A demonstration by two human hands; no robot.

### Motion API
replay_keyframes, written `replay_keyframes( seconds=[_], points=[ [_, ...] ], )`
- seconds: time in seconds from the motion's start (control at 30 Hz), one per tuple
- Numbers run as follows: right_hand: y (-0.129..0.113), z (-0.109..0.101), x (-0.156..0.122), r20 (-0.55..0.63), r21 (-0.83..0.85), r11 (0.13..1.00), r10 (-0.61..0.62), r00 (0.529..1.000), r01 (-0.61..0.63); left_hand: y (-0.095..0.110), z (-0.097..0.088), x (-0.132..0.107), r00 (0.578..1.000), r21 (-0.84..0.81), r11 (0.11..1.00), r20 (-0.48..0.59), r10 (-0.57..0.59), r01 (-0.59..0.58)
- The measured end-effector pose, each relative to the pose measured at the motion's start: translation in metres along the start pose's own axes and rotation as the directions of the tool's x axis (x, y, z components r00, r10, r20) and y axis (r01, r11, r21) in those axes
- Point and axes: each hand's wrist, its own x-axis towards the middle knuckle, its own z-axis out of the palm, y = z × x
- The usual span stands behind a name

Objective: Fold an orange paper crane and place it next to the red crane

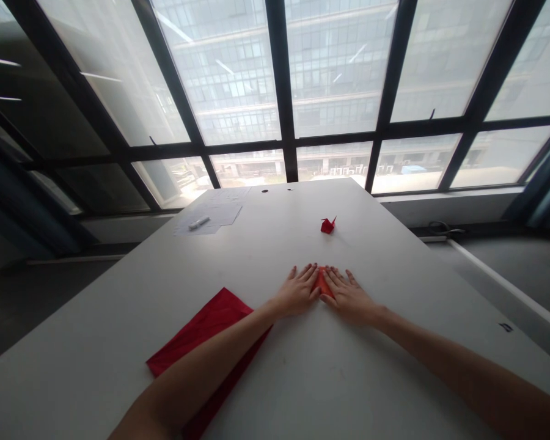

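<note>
While the left hand [297,292] and right hand [349,299] lie spread, a red fold [323,282] sits between them

Because both hands rest palm-down on the counter [396,287], with the fingers [308,272] fanned and angled toward each other, nothing looks pinched. They press in from either side, their inner edges against the fold. The fold lies between them, well out on the counter, narrow and pointing away from the person, its far tip about level with the hands' front edges.

Made of a few layers of thin paper, it should be very light and soft, though somewhat stiffer along its creases. It would likely slide easily on the smooth counter and could crumple under a hard squeeze. The best hold looks to be a pinch at its thicker creased base, not at the thin tip.

Farther out stands a small paper crane [328,225], upright and well apart from the hands. Under the left forearm [211,365] lies a larger red sheet [206,324]; whether the two touch is hard to tell. Toward the far left corner are loose white papers [211,211] with a white marker [198,223] on them. Beyond the counter, a dark-framed window [334,73] faces an office block [334,61].
</note>
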Motion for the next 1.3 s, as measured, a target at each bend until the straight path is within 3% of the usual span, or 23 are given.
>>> replay_keyframes(
  seconds=[0.13,0.27,0.33,0.4,0.6,0.8,1.1,1.2,1.3],
  points=[
    [0.010,-0.002,-0.001,-0.020,-0.031,0.993,0.112,0.994,-0.112,0.000,0.001,0.001,0.999,0.004,1.000,0.031,-0.028,0.028],
    [0.011,-0.004,0.005,-0.141,-0.037,0.977,0.201,0.969,-0.208,0.001,0.000,0.002,0.998,0.010,0.999,0.048,-0.033,0.032],
    [0.011,-0.004,0.008,-0.157,-0.025,0.988,0.144,0.977,-0.150,0.002,0.001,0.001,0.999,0.003,1.000,0.041,-0.026,0.026],
    [0.012,-0.006,0.011,-0.093,-0.011,0.999,0.050,0.994,-0.051,0.002,0.000,0.001,1.000,-0.018,1.000,0.014,-0.023,0.024],
    [0.020,-0.013,0.011,0.041,0.031,0.994,-0.105,0.994,0.104,-0.001,-0.006,0.002,0.978,-0.092,0.996,-0.210,-0.010,-0.010],
    [0.027,-0.018,0.008,0.035,0.008,0.980,-0.199,0.979,0.198,-0.005,-0.005,0.002,0.996,-0.036,0.996,-0.001,0.085,-0.085],
    [0.052,-0.025,0.005,0.063,0.012,0.985,-0.173,0.983,0.173,-0.006,-0.013,-0.004,0.993,0.049,0.999,0.121,0.007,-0.013],
    [0.049,-0.032,0.007,-0.031,0.018,0.985,-0.170,0.985,0.171,-0.007,-0.014,-0.004,0.995,0.043,0.999,0.096,0.009,-0.013],
    [0.031,-0.034,0.012,-0.265,0.040,0.994,-0.087,0.960,0.102,-0.008,-0.012,-0.005,0.999,0.033,0.999,0.050,0.017,-0.019]
  ],
)
